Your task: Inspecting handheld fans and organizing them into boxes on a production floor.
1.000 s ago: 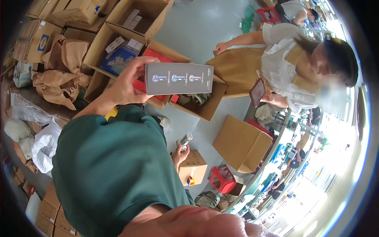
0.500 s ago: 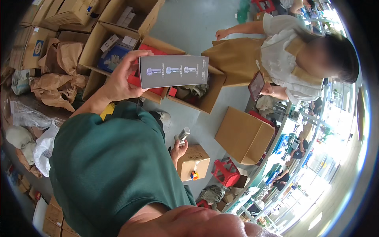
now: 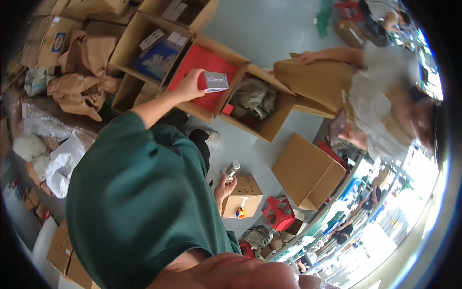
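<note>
My left hand [image 3: 190, 86] is closed around a small dark-grey box [image 3: 215, 81] with pictures printed on its side. It is held out over an open carton [image 3: 206, 114] with a red layer [image 3: 204, 62] inside; whether the box touches that layer I cannot tell. My right hand [image 3: 224, 187], lower down, grips a small grey-white object [image 3: 231, 169] with a clear-looking end; its kind is not plain. A sealed cardboard box [image 3: 245, 192] stands just beside and beneath that hand, with an orange and blue tape roll [image 3: 240, 213] on it.
An open carton [image 3: 276, 127] holds grey-green cloth or bags [image 3: 253, 98]. Another carton [image 3: 144, 67] contains blue material and small white boxes. Crumpled brown paper [image 3: 84, 89] lies left. A large carton [image 3: 303, 168] and a red stool [image 3: 279, 213] stand right. A co-worker [image 3: 380, 91] is close by, upper right.
My left hand has moved the grey box away from the camera, down over the red-filled carton. My right hand still grips its object. The view has shifted, and the co-worker appears farther right.
</note>
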Action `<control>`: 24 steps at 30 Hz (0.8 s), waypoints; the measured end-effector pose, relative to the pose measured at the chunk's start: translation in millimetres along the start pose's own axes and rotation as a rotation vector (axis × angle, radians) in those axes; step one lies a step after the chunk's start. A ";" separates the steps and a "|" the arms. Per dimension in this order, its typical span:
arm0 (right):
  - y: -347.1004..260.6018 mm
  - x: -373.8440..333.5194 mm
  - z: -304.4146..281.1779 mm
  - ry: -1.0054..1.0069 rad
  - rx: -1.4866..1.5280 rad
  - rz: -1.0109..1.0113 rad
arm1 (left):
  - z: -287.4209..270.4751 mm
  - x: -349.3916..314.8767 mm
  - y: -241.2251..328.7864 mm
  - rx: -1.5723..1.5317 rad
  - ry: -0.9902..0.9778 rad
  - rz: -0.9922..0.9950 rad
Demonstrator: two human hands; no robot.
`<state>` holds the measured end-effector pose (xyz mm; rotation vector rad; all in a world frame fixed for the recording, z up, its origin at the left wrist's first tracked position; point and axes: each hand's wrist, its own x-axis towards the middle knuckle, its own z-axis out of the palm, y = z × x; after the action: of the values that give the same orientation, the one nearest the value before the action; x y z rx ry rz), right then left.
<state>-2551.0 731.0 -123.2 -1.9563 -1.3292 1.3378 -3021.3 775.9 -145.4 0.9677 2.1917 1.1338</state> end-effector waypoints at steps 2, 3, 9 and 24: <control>-0.2 -8.2 3.8 0.011 -0.027 0.029 | 33.0 -3.2 -47.7 0.114 -0.089 0.021; 2.7 -5.6 1.6 -0.009 -0.112 0.044 | 40.3 -4.2 -60.6 0.218 -0.102 0.025; 14.4 -24.9 0.0 -0.088 -0.139 0.150 | 45.0 -22.3 -127.8 0.441 -0.171 0.062; 22.0 -11.2 35.9 -0.154 -0.156 0.187 | 67.8 -13.8 -218.0 0.813 -0.327 0.164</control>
<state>-2573.2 705.3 -150.6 -2.1653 -1.3857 1.5414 -3046.1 710.5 -363.2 1.5431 2.3254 0.0631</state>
